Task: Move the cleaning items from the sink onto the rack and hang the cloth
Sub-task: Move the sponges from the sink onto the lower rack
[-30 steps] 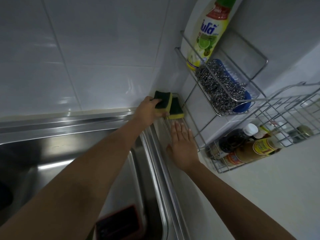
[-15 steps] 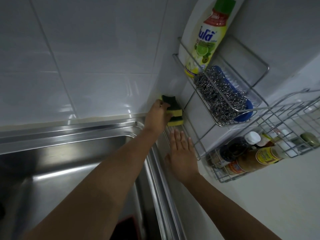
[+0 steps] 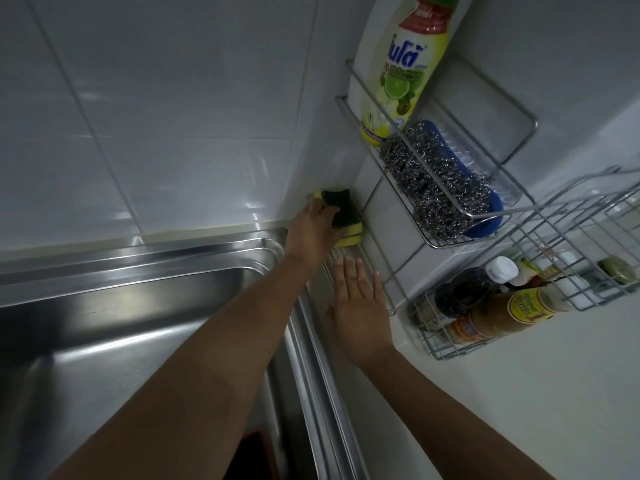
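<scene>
My left hand grips a yellow sponge with a dark green pad, pressed down on a second, similar sponge in the corner where the tiled walls meet. Both sponges rest at the far end of the wire rack's lower shelf. My right hand lies flat and open on the counter edge just in front of them. The rack's upper shelf holds a dish soap bottle, a steel wool scourer and a blue brush. No cloth is in view.
The steel sink fills the lower left, with a dark red-edged object at its bottom edge. A wire basket to the right holds sauce bottles. White counter extends to the lower right.
My left hand carried the sponge right and down onto the second sponge in the corner. The right hand stayed flat on the counter edge.
</scene>
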`<state>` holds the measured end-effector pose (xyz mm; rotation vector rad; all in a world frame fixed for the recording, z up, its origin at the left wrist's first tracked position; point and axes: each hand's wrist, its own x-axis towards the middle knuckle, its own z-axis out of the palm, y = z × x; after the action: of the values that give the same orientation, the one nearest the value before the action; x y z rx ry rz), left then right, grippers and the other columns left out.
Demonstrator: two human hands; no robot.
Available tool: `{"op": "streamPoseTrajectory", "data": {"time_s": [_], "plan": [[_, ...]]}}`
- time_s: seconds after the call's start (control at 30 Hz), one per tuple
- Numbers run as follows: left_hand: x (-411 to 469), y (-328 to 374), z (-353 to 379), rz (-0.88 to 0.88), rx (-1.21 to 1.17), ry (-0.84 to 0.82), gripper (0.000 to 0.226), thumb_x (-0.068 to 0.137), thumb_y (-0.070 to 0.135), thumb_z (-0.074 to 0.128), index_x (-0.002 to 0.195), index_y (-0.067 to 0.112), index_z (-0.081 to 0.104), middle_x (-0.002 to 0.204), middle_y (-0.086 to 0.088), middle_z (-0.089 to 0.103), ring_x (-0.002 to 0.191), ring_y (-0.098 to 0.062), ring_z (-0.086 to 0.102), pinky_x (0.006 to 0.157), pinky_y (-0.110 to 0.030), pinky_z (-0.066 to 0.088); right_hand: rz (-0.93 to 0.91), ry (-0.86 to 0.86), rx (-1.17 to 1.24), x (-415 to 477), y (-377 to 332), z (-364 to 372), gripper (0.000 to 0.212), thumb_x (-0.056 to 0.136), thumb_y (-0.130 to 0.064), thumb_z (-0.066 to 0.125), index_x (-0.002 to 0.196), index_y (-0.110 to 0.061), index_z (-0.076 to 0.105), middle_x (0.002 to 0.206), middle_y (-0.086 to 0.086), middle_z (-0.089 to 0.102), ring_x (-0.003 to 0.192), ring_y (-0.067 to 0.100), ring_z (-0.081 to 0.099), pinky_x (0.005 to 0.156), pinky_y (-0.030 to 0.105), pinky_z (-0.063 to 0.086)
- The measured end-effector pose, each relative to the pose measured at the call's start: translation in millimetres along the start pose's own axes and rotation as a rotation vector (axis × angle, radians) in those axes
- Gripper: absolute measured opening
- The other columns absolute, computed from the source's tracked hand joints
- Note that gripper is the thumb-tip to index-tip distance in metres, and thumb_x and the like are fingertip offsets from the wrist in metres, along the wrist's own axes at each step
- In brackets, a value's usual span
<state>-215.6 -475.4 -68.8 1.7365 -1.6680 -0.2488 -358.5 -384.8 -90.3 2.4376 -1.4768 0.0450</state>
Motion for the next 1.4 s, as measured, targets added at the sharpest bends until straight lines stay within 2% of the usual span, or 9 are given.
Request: {"op": "streamPoseTrajectory", "data": {"time_s": [0.33, 0.5, 0.57, 0.63, 0.73, 0.83, 0.93, 1.17, 1.4], "plan": [[2.3, -2.2, -5.6, 0.05, 0.044, -0.047, 0.041, 0.089, 0.03, 0.061, 0.119, 0.001, 0.064, 0.117, -0.02, 0.062, 0.104, -0.033, 0.061, 0.083, -0.038, 0.051, 0.001, 0.017, 0.044, -1.8, -1.2, 0.9, 0.076, 0.079, -0.028, 0.065, 0.144, -0.001, 0.037, 0.148, 0.019, 0.044, 0.137, 0.033, 0.043, 0.112, 0.054, 0.029], [-8.8, -4.2, -10.4, 0.085, 0.075, -0.09, 0.041, 0.095, 0.026, 0.051, 0.125, 0.0, 0.059, 0.121, -0.021, 0.061, 0.104, -0.037, 0.061, 0.078, -0.045, 0.055, 0.014, -0.023, 0.044, -1.6, -0.7, -3.0, 0.067, 0.085, -0.03, 0.038, 0.145, -0.001, 0.034, 0.149, 0.019, 0.042, 0.139, 0.033, 0.04, 0.113, 0.054, 0.023], [-16.6, -6.3, -12.9, 0.149, 0.117, -0.089, 0.041, 0.093, 0.021, 0.047, 0.125, -0.002, 0.058, 0.117, -0.023, 0.064, 0.1, -0.038, 0.064, 0.079, -0.045, 0.057, 0.008, -0.039, 0.065, -1.5, -0.9, -4.5, 0.068, 0.085, -0.029, 0.042, 0.146, -0.001, 0.033, 0.15, 0.019, 0.041, 0.14, 0.033, 0.039, 0.114, 0.054, 0.021], [-25.1, -8.7, -18.2, 0.15, 0.175, -0.045, 0.041, 0.091, 0.015, 0.047, 0.128, -0.001, 0.055, 0.121, -0.022, 0.063, 0.106, -0.036, 0.063, 0.093, -0.046, 0.048, 0.006, -0.062, 0.097, -1.0, -1.8, -6.4, 0.07, 0.086, -0.027, 0.051, 0.147, -0.002, 0.03, 0.151, 0.018, 0.038, 0.141, 0.034, 0.036, 0.115, 0.053, 0.017], [-49.8, -8.7, -34.6, 0.043, 0.268, -0.03, 0.046, 0.097, 0.019, 0.04, 0.141, 0.006, 0.04, 0.144, -0.014, 0.047, 0.136, -0.027, 0.042, 0.116, -0.051, 0.019, 0.007, -0.098, 0.141, -1.4, -0.6, -14.1, 0.072, 0.092, -0.03, 0.051, 0.151, -0.004, 0.019, 0.157, 0.018, 0.027, 0.146, 0.035, 0.024, 0.116, 0.052, 0.007], [-83.1, -10.2, -55.0, -0.01, 0.362, -0.055, 0.049, 0.102, 0.026, 0.029, 0.148, 0.009, 0.027, 0.156, -0.01, 0.029, 0.146, -0.024, 0.022, 0.12, -0.05, 0.007, -0.036, -0.154, 0.247, -7.3, -5.1, -25.9, 0.071, 0.099, -0.032, 0.04, 0.153, -0.007, 0.0, 0.162, 0.018, 0.003, 0.15, 0.035, 0.003, 0.118, 0.044, -0.003], [-127.1, -11.2, -78.5, -0.09, 0.378, -0.086, 0.051, 0.102, 0.029, 0.026, 0.15, 0.011, 0.021, 0.159, -0.008, 0.02, 0.148, -0.023, 0.013, 0.12, -0.045, 0.002, -0.118, -0.145, 0.318, -23.2, -21.8, -38.9, 0.068, 0.101, -0.032, 0.035, 0.153, -0.007, -0.002, 0.161, 0.019, -0.003, 0.15, 0.033, -0.001, 0.12, 0.04, -0.002], [-264.4, -37.5, -125.4, -0.334, 0.44, -0.141, 0.065, 0.094, 0.04, 0.011, 0.145, 0.007, 0.035, 0.153, -0.013, 0.034, 0.143, -0.029, 0.029, 0.117, -0.048, 0.021, -0.288, -0.227, 0.433, -71.8, -90.2, -54.2, 0.067, 0.099, -0.033, 0.039, 0.154, -0.01, 0.008, 0.163, 0.015, 0.0, 0.151, 0.031, 0.001, 0.121, 0.039, 0.001], [-389.4, -46.4, -156.6, -0.482, 0.515, -0.208, 0.056, 0.088, 0.037, 0.033, 0.123, 0.003, 0.061, 0.129, -0.017, 0.062, 0.116, -0.034, 0.061, 0.093, -0.05, 0.049, -0.435, -0.423, 0.529, -129.1, -162.2, -38.0, 0.07, 0.098, -0.033, 0.042, 0.154, -0.007, 0.008, 0.163, 0.012, 0.006, 0.15, 0.025, 0.011, 0.122, 0.032, 0.01]]}}
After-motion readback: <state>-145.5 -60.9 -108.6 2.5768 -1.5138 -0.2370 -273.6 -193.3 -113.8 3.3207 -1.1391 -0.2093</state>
